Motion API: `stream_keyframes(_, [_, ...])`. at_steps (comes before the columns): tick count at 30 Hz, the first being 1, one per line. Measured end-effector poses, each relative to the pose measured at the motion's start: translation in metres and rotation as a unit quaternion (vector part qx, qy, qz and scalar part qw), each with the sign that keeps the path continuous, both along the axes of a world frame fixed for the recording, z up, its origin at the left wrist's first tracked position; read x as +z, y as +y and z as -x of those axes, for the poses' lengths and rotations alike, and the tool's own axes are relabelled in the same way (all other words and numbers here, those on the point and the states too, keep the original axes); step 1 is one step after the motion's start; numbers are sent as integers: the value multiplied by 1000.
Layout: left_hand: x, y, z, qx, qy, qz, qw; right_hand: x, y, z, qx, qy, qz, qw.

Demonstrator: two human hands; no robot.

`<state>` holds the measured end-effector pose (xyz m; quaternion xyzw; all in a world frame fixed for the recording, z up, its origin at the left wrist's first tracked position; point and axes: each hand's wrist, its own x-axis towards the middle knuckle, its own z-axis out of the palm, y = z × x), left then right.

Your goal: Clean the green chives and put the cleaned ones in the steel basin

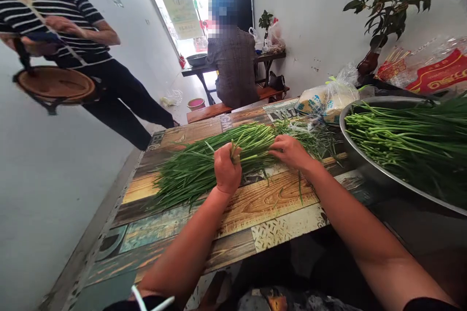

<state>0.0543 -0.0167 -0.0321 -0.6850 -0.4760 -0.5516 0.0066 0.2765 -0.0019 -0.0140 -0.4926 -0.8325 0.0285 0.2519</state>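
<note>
A loose heap of garlic chives (pixel 193 163) lies across the wood-patterned table (pixel 237 214), dark leaves to the left and pale stems to the right. My left hand (pixel 228 167) is closed in a fist around a few chives at the near side of the heap, their ends poking out by the thumb. At the stem ends, my right hand (pixel 290 153) is closed in a pinch on chives, fingertips pointing left; exactly which stalks it grips is partly hidden. Thin scraps of chive (pixel 317 138) lie just beyond my right hand.
At right stands a large metal bowl (pixel 383 170) full of chives. Bagged pale food (pixel 324 102) and a potted plant (pixel 377 43) stand behind. One person (pixel 235 63) sits at a far table; another (pixel 73 14) stands at left beside a brown round seat (pixel 56 82).
</note>
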Motion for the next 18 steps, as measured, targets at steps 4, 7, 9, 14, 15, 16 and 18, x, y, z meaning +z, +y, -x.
stream_keyframes(4, [2, 0, -3, -52, -89, 75, 992, 2, 0, -1, -3, 99, 13, 995])
stream_keyframes(7, [5, 1, -4, -81, -135, 98, 983, 3, -2, 2, -38, 124, 10, 992])
stream_keyframes(9, [5, 1, -5, -98, -143, 107, 979, 3, -3, 4, -65, 126, -29, 989])
stream_keyframes(14, [3, -3, -9, -97, -129, 97, 982, -2, -3, 13, -31, 88, -118, 989])
stream_keyframes(15, [3, -5, -9, -98, -113, 95, 984, -5, -2, 16, -14, 69, -120, 990])
stream_keyframes(16, [3, -6, -10, -101, -94, 94, 986, -8, -2, 18, -1, 51, -120, 992])
stream_keyframes(18, [4, -10, -11, -106, -60, 89, 989, -12, -1, 23, 9, 23, -117, 993])
